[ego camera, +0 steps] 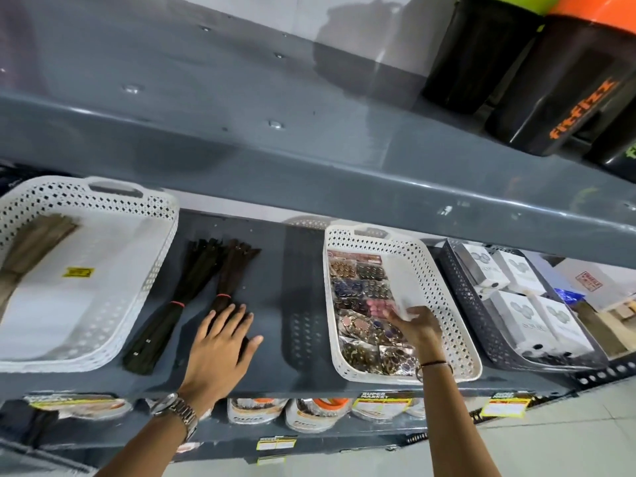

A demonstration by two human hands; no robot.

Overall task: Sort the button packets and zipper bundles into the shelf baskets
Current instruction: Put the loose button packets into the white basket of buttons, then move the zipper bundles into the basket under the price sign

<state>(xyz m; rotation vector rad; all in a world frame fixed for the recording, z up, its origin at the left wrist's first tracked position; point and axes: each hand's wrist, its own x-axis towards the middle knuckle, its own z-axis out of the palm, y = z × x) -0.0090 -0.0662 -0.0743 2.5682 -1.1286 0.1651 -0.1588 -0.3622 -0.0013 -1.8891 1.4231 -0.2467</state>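
Two dark zipper bundles lie on the grey shelf between two white baskets: a black one [161,311] and a brown one [230,270], each tied with a red band. My left hand [220,349] rests flat on the lower end of the brown bundle, fingers spread. The left white basket [151,270] holds a tan zipper bundle [34,246]. The right white basket [444,304] holds several button packets [361,297]. My right hand [416,328] is inside it, pinching a clear button packet [402,287].
A dark perforated basket [461,287] with white boxes [516,280] stands right of the button basket. A grey upper shelf [309,166] overhangs, carrying black tubs [568,87]. Packaged goods [309,413] sit on the shelf below.
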